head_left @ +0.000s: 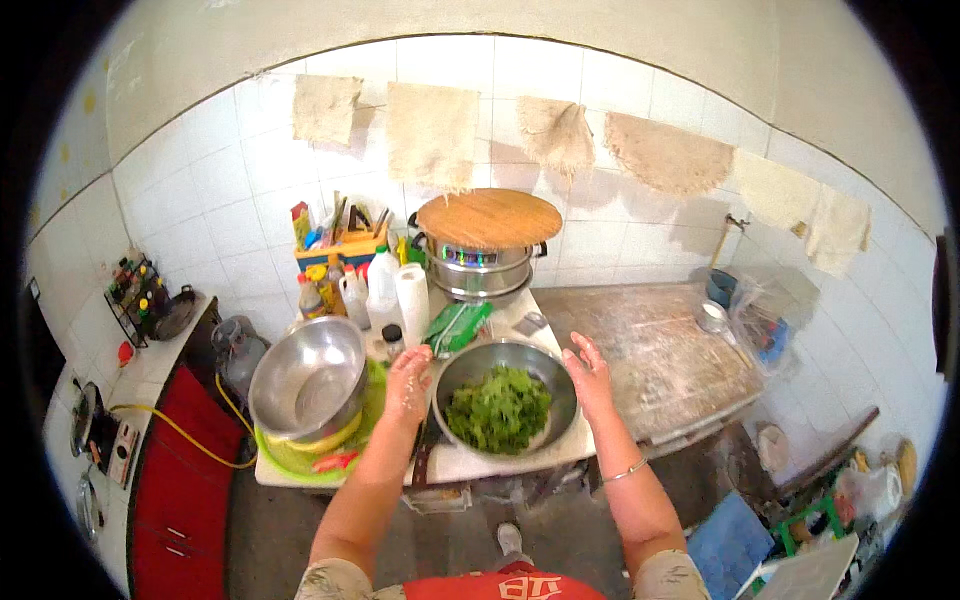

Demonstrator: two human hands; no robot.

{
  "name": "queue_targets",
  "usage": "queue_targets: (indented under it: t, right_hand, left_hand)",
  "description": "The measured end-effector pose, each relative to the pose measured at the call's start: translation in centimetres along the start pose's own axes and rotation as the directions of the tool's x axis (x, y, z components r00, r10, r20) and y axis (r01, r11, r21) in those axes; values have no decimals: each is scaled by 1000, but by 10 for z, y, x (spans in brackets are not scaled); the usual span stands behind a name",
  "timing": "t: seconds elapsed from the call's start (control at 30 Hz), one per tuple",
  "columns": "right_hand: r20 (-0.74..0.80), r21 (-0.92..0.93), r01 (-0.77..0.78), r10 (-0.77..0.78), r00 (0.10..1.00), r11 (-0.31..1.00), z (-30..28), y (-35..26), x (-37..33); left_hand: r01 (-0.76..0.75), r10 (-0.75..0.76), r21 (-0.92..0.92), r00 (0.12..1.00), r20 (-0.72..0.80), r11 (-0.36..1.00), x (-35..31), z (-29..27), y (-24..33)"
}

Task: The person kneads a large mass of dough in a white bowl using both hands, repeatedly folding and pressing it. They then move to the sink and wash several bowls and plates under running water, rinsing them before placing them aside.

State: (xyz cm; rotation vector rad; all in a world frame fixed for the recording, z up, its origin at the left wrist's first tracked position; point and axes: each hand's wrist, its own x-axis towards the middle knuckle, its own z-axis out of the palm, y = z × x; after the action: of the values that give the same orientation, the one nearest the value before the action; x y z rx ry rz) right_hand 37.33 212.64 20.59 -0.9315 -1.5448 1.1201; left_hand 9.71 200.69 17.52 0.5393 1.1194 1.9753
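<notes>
A wide steel bowl [466, 430] holds chopped leafy greens [500, 408] and stands near the front edge of the white table. My left hand [407, 384] is raised by the bowl's left rim, its fingers apart and pale specks on the skin. Past the right rim, my right hand [590, 374] is held up with the fingers spread. Nothing shows in either hand. Left of my left hand, a second steel bowl [308, 375] tilts on a yellow-green basin [300, 462]. A small dark-capped jar [393, 342] stands just beyond my left hand.
Behind the greens are a green package [458, 328], a paper roll [412, 300], several bottles and a steel steamer [478, 272] topped by a round wooden board [490, 216]. A floury wooden worktop [670, 370] adjoins on the right. A gas cylinder [238, 350] stands left.
</notes>
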Motion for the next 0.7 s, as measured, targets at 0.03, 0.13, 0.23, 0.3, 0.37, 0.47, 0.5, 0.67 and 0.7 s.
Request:
queue_targets:
  t: [0.03,0.13,0.23,0.3,0.37,0.47,0.5,0.67,0.7]
  right_hand:
    - [22,50,-33,32,999,998,0,13,36]
    - [48,188,-154,147,988,970,9,50,148]
    - [68,323,-244,235,970,914,26,67,231]
    - [97,340,-342,329,939,876,36,82,275]
    - [150,350,-429,402,903,833,42,87,310]
    - [202,358,-504,461,864,786,45,113,353]
    - [201,359,-528,488,849,770,47,118,363]
    - [222,430,-592,556,801,681,72,145,406]
    - [238,437,-607,565,790,664,77,145,408]
  left_hand:
    - [74,-75,-11,994,-76,997,15,21,-8]
    - [105,-105,-9,989,-107,994,92,52,-38]
    - [106,-97,46,983,-155,993,149,69,-45]
    - [114,-96,82,974,-205,990,183,77,-48]
    - [110,-81,100,962,-262,989,214,93,-44]
    - [110,-97,35,958,-269,993,262,116,-60]
    - [105,-98,12,961,-260,994,279,119,-69]
    - [-13,10,-8,954,-301,1000,327,127,-72]
    - [-60,51,-20,948,-315,998,331,124,-70]
